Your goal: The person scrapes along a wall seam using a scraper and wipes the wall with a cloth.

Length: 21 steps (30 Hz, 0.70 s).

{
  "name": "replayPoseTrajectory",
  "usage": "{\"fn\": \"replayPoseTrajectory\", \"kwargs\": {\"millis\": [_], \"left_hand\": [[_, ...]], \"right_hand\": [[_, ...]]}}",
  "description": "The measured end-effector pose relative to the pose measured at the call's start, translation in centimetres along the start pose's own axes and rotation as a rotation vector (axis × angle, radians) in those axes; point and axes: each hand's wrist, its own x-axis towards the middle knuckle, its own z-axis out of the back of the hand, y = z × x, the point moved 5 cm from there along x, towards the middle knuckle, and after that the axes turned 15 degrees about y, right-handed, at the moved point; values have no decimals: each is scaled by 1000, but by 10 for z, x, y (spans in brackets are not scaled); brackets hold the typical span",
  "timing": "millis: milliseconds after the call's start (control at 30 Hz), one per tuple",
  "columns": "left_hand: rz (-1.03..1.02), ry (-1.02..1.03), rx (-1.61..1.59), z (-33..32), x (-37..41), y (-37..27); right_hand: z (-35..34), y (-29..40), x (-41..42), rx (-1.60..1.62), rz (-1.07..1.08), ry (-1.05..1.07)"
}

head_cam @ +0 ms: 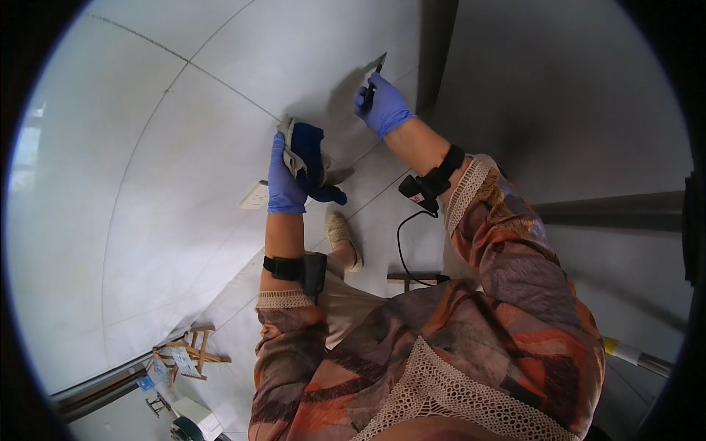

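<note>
My left hand (285,176), in a purple-blue disposable glove, grips a bunched grey and dark blue cloth (308,151). The cloth is up by the white tiled wall (182,143); whether it presses on the tiles cannot be told. Just below that hand is a white wall socket plate (255,195), partly covered by the wrist. My right hand (384,106), gloved the same way, is closed around the black handle of a small knife (379,67). Its pointed metal blade sticks out past the thumb, close to the wall, and a shadow falls beside it.
A large grey panel (551,82) stands to the right of the knife. Low at the left are a folding wooden stool (198,353) and a white box (196,416). A black cable (399,242) hangs from the right wrist device. My shoe (337,227) is on the tiled floor.
</note>
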Motion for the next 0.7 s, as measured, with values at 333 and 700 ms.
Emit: {"fn": "replayPoseTrajectory", "kwargs": {"millis": [333, 700], "left_hand": [[2, -31, -13, -4, -6, -2], [5, -31, 7, -16, -8, -2]], "right_hand": [[-15, 8, 8, -132, -12, 27], [-29, -6, -16, -368, 93, 137]]}}
